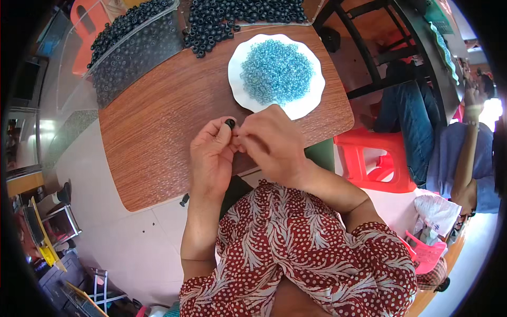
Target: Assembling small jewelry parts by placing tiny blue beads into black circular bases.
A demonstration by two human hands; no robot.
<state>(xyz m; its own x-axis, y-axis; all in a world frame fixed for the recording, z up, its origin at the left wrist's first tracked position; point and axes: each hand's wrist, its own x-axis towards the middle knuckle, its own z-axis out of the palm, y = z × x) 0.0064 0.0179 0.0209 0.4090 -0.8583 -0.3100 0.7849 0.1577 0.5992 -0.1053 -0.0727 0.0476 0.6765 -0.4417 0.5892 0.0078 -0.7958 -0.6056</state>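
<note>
Nearest, left hand (211, 153) pinching a small black bead (230, 123) at the fingertips; right hand (272, 142) closed against it, fingers curled, whatever lies inside hidden (perhaps a thread or a blue bead, impossible to tell). Seemingly mid-assembly, joining something to the bead; next calls for steady, fine alignment. Farther on the wooden table (158, 127), a white plate (309, 103) of blue beads (275, 71); farthest, heaps of black beads (211, 24).
</note>
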